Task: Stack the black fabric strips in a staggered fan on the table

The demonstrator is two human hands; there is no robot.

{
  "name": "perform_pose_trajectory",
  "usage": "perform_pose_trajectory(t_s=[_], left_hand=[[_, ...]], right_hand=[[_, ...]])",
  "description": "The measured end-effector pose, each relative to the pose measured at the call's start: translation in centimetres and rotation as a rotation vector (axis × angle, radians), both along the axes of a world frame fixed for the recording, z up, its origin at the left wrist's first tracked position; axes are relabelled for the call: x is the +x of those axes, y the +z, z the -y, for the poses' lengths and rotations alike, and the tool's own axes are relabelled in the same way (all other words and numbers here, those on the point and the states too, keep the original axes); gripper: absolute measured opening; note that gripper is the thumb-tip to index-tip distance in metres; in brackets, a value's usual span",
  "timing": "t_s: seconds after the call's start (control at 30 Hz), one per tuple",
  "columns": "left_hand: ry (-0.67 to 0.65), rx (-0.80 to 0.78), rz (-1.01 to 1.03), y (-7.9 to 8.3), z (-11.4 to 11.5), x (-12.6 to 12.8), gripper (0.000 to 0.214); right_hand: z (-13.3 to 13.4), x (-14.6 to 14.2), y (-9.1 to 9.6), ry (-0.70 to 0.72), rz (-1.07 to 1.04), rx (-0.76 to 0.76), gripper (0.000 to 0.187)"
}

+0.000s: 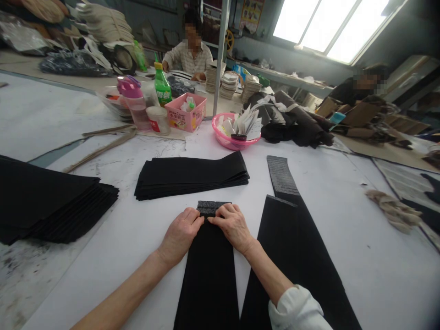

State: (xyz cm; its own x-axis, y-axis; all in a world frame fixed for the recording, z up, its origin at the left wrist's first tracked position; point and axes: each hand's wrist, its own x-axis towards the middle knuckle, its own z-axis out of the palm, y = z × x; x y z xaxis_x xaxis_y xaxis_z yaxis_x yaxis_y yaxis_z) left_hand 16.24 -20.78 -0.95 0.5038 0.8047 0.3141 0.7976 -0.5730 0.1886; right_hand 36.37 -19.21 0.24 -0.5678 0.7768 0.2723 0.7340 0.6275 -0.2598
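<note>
A long black fabric strip (pixel 209 279) runs away from me across the white tabletop, with grey speckled bands at its far end. My left hand (pixel 181 233) is closed, pinching the strip's left edge just below those bands. My right hand (pixel 236 228) pinches the right edge the same way, thumbs pointing at each other a little apart. To the right lie more black strips (pixel 280 247), overlapping; the rear one ends in a grey streaked section (pixel 282 176). Beyond my hands sits a pile of black pieces (pixel 189 173).
A thick stack of black pieces (pixel 51 197) lies at left. Along the back stand a pink basket (pixel 237 143) of papers, a pink box (pixel 187 114), a green bottle (pixel 162 87) and a purple-lidded jug (pixel 137 110). A crumpled beige cloth (pixel 393 211) lies right. Two people sit farther off.
</note>
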Motion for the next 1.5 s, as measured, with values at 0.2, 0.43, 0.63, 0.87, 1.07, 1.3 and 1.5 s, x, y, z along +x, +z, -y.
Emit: perform_pose_trajectory(t_s=[0.2, 0.43, 0.63, 0.87, 1.07, 1.3, 1.5], left_hand=[[-0.022, 0.027, -0.08, 0.1, 0.1, 0.0, 0.021], [-0.071, 0.125, -0.246, 0.3, 0.4, 0.0, 0.022], [-0.083, 0.153, -0.25, 0.2, 0.6, -0.1, 0.029], [-0.092, 0.155, -0.326, 0.7, 0.6, 0.3, 0.029], [-0.101, 0.146, -0.341, 0.9, 0.6, 0.5, 0.031], [-0.099, 0.096, -0.35, 1.3, 0.7, 0.7, 0.034], [-0.117, 0.072, -0.356, 1.5, 0.5, 0.9, 0.039]], right_hand=[[0.2, -0.1, 0.0, 0.011, 0.012, -0.002, 0.024], [0.2, -0.2, 0.3, 0.012, 0.012, -0.018, 0.025], [0.2, -0.1, -0.1, -0.003, -0.024, -0.01, 0.026], [-0.3, 0.8, -0.7, 0.049, -0.083, 0.038, 0.022], [-0.5, 2.7, -0.6, 0.049, -0.059, 0.059, 0.016], [-0.4, 2.6, -0.5, 0.068, 0.001, 0.079, 0.013], [-0.3, 2.5, 0.3, 0.06, 0.061, 0.074, 0.012]])
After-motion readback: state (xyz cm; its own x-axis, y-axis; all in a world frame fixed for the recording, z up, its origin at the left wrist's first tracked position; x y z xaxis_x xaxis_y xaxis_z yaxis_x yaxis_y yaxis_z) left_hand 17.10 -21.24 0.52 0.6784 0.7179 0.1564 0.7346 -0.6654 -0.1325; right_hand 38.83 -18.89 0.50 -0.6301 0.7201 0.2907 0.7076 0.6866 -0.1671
